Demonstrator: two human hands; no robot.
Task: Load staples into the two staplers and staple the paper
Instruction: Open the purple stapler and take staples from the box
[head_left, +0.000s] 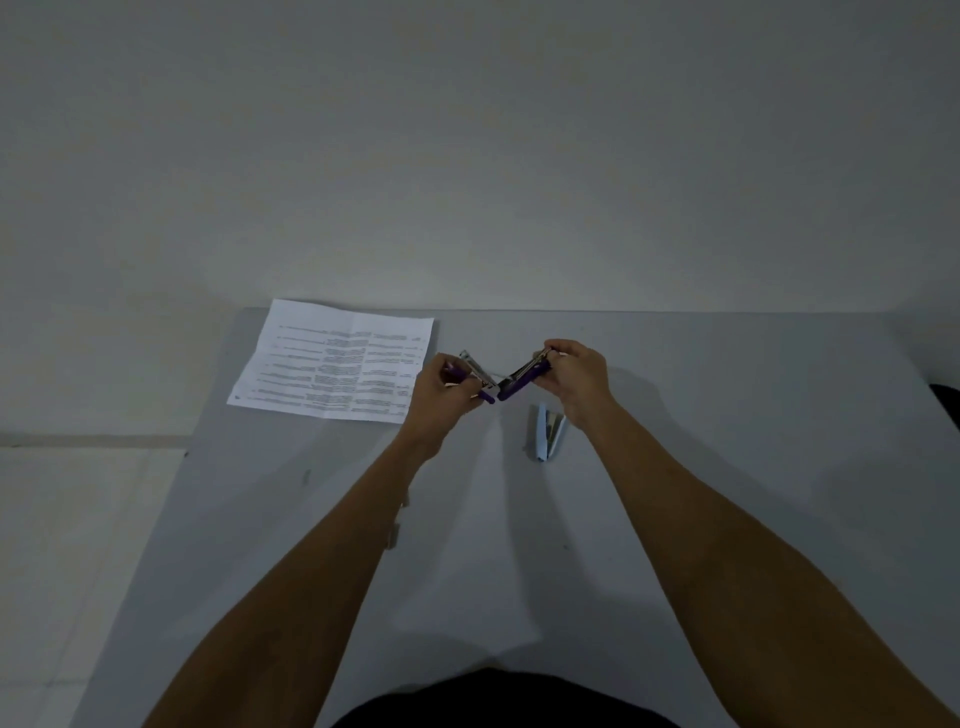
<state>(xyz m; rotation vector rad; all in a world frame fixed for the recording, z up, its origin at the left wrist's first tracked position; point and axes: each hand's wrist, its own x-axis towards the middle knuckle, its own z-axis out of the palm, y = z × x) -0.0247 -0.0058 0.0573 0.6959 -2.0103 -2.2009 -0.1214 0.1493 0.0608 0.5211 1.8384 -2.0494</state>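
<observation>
Aloft over the surface (727, 415), left grip (441, 387) and right grip (576, 376) each clasp one half of the opened purple stapler (522, 382); the blue stapler (545, 434) lies nearby, paper (332, 358) at left.

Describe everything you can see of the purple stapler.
The purple stapler is swung wide open into a V with the hinge lowest, held over the grey table. The left hand grips the arm that shows mostly silvery metal. The right hand holds the mostly purple, plastic-looking arm near its tip. Whether staples sit inside is too small to tell.
</observation>
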